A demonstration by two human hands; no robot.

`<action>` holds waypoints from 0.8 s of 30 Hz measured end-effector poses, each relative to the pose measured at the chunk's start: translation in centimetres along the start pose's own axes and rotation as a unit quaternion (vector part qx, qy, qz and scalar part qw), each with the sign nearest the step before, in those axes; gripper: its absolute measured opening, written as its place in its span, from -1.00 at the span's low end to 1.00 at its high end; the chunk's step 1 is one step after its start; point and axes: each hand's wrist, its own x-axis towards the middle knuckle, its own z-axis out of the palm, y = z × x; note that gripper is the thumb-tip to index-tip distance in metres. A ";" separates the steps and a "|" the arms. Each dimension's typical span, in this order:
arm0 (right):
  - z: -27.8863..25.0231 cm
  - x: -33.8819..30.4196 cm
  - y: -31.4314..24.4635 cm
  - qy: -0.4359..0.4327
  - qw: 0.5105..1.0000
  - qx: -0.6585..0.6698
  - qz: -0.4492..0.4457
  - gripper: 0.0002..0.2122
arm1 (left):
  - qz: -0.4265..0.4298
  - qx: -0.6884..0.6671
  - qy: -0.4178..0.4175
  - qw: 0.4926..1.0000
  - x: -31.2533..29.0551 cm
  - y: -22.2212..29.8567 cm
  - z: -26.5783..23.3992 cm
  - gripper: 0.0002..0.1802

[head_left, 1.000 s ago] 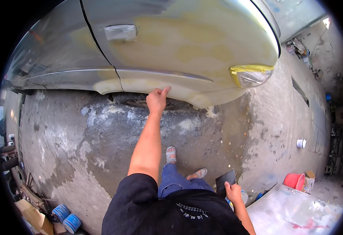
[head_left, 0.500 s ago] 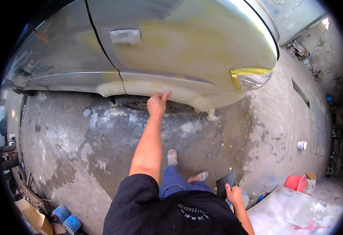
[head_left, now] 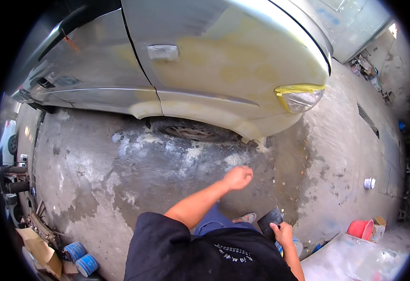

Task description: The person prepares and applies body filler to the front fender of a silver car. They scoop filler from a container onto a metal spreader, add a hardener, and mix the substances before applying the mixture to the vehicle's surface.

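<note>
Fingers [head_left: 248, 172] curl on your seemingly empty left hand [head_left: 239, 177]; your right hand [head_left: 284, 232] grips a black sheet [head_left: 268, 221]. Headlamp [head_left: 303, 100] masked; fender [head_left: 240, 63] apparently unfinished.

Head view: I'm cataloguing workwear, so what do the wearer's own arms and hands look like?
The left hand and right hand are bare, with no gloves or watch showing. The left sleeve is short and plain black, belonging to a black T-shirt with small white lettering.

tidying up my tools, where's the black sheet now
Head view, lower right: the black sheet is in the right hand, just right of the sandal.
</note>
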 end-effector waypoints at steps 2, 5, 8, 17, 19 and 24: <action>-0.7 0.2 0.3 -0.010 1.000 0.011 -0.010 -0.60 | -0.050 -0.001 -0.071 0.996 -1.9 3.4 3.4 -0.74; -2.4 0.3 0.8 -0.011 0.999 0.009 -0.044 -0.61 | -0.090 -0.047 -0.059 0.993 -3.9 7.9 7.0 -0.76; -4.7 -0.1 0.9 0.013 0.997 0.016 -0.072 -0.63 | -0.012 -0.114 -0.017 0.993 -4.4 9.6 10.6 -0.80; -11.3 -2.8 8.2 0.061 0.982 0.086 -0.156 -0.76 | -0.105 -0.035 0.024 0.994 -2.9 19.0 17.1 -0.75; -12.5 -3.4 10.1 0.080 0.978 0.086 -0.174 -0.78 | -0.064 -0.045 0.041 0.996 -2.9 20.5 19.0 -0.67; -15.3 -5.8 14.2 0.113 0.969 0.133 -0.174 -0.79 | 0.023 -0.169 -0.011 0.985 -2.3 26.3 23.6 -0.60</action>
